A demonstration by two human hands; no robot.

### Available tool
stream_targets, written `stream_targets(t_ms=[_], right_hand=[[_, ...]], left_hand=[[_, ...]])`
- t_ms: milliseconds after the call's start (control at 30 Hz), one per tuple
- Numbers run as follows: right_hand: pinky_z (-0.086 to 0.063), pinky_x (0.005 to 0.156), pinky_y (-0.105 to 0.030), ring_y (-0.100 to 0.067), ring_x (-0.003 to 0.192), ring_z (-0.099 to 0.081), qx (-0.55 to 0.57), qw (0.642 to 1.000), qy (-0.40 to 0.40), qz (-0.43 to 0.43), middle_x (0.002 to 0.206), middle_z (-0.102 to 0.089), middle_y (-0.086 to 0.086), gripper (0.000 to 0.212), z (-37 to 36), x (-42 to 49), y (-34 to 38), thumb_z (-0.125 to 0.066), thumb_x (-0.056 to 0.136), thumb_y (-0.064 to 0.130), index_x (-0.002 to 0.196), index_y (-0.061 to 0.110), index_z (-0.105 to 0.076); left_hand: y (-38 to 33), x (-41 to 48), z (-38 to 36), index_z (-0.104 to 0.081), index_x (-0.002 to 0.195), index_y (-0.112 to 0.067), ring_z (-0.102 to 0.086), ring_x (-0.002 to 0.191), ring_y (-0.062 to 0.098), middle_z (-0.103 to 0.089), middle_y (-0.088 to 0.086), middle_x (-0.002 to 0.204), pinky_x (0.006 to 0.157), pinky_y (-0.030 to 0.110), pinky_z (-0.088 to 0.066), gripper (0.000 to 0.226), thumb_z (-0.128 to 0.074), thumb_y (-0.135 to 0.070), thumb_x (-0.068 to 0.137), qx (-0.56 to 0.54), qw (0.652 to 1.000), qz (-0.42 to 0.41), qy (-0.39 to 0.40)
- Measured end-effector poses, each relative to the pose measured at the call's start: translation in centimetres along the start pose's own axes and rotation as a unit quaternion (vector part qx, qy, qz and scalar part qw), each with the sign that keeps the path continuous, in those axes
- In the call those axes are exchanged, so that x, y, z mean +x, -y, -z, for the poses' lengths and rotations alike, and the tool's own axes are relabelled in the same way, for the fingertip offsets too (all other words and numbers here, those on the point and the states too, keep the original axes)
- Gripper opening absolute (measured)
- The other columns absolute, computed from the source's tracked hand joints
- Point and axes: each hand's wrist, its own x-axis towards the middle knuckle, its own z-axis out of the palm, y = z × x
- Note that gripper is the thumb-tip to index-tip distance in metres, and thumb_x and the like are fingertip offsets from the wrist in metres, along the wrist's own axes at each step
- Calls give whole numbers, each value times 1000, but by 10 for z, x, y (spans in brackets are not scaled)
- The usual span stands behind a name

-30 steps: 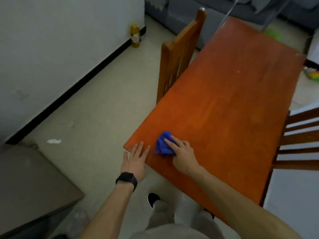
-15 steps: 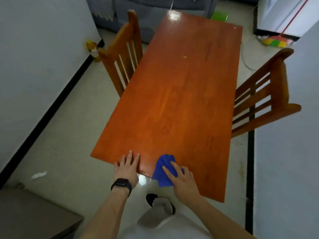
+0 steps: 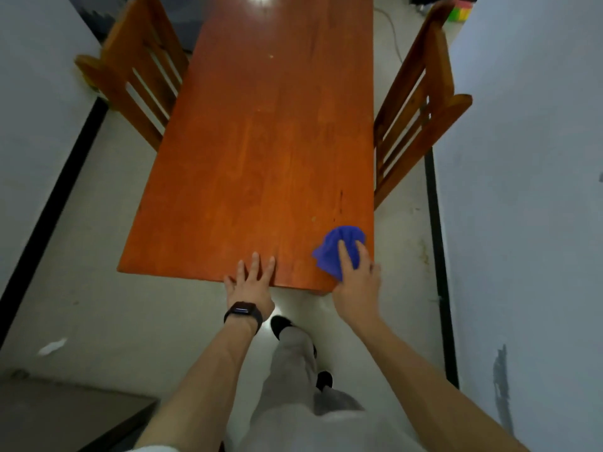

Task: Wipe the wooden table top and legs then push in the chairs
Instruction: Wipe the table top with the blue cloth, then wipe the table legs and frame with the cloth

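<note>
A long reddish wooden table (image 3: 261,151) stretches away from me. A crumpled blue cloth (image 3: 336,249) lies on its near right corner. My right hand (image 3: 357,282) presses the cloth down with straight fingers. My left hand (image 3: 251,282), with a black watch on the wrist, rests flat on the near edge, fingers spread. One wooden chair (image 3: 137,76) stands at the table's left side and another wooden chair (image 3: 414,106) at its right side, both drawn back a little from the table.
White walls close in on both sides, the right wall (image 3: 522,190) very near the right chair. A dark low surface (image 3: 58,412) sits at the lower left. A scrap of paper (image 3: 52,346) lies on the pale floor. My legs and dark shoes show below the table end.
I have walked round to the table's short end. My right hand has slid the blue cloth along the near edge to the right corner. My left hand stays flat on the edge.
</note>
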Motion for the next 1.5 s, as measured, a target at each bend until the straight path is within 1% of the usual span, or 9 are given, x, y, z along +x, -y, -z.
stream_targets(t_ms=[133, 400, 600, 767, 900, 1100, 1233, 1333, 1500], right_hand=[[-35, 99, -44, -33, 128, -28, -69, 978, 120, 154, 164, 0, -1, 87, -31, -29, 13, -54, 89, 11, 151, 48, -5], [-35, 104, -51, -44, 127, -34, -6, 972, 56, -227, 157, -8, -20, 85, -10, -51, -94, -59, 86, 15, 156, 25, -12], [-48, 86, -45, -37, 108, -48, -31, 995, -3, 95, 157, -29, -13, 97, -52, -59, -6, -68, 68, 2, 151, 36, -31], [-50, 81, -44, -36, 100, -50, -64, 996, 28, -48, 159, -22, -13, 93, -73, -86, -16, -63, 75, 7, 154, 30, -21], [-43, 87, -40, -38, 110, -52, 96, 943, 202, -246, 141, -45, -21, 57, -85, -118, -44, -46, 86, 23, 142, 11, -39], [-46, 57, -24, -15, 60, -59, 431, 820, 203, -316, 73, -66, -9, 35, -73, -197, 33, -50, 84, -10, 105, 10, -69], [-43, 62, -21, -9, 67, -57, 410, 842, 291, -193, 77, -68, -3, 30, -75, -210, 94, -59, 76, -6, 97, 8, -75], [-50, 62, -23, -10, 70, -66, 411, 848, 305, -138, 84, -74, 3, 37, -71, -209, 123, -64, 74, -2, 94, 26, -78], [-52, 92, -45, -22, 99, -69, 544, 770, 267, -198, 104, -75, -8, 34, -79, -222, 133, -73, 80, 5, 105, 28, -77]], left_hand=[[2, 0, -1, 12, 153, -42, 10, 151, 30, 21, -3, 163, 119, 60, -1, 92, -48, -12, 90, 1, 1000, 4, 12], [7, 4, -2, 16, 151, -46, 14, 150, 29, 25, -4, 161, 118, 62, 0, 93, -49, -14, 91, 4, 1000, -6, 25], [9, 7, 0, 15, 151, -47, 15, 150, 28, 26, -5, 161, 118, 62, 3, 95, -49, -11, 90, 10, 999, -14, 49], [26, 1, 5, 8, 153, -46, 11, 151, 23, 21, -6, 162, 119, 61, 1, 90, -46, -10, 90, 15, 996, -64, 54], [60, -27, -23, 1, 156, -34, 10, 151, 21, 21, -5, 163, 120, 58, -3, 80, -45, -18, 93, 3, 991, -126, 46], [116, -82, -94, -26, 154, -33, -19, 148, 20, -21, 2, 162, 119, 34, -22, 66, -49, -49, 94, -104, 973, -163, 126], [135, -109, -98, -23, 152, -39, -21, 147, 19, -19, -3, 162, 119, 38, -21, 73, -51, -60, 88, -108, 948, -290, 78], [145, -111, -97, -44, 138, -43, -52, 124, 16, -54, -6, 139, 105, 39, -43, 49, -53, -50, 91, -144, 934, -301, 128], [163, -106, -109, -60, 112, -30, -65, 91, 15, -69, -5, 103, 84, 39, -55, 23, -61, -42, 92, -270, 923, -224, 160]])
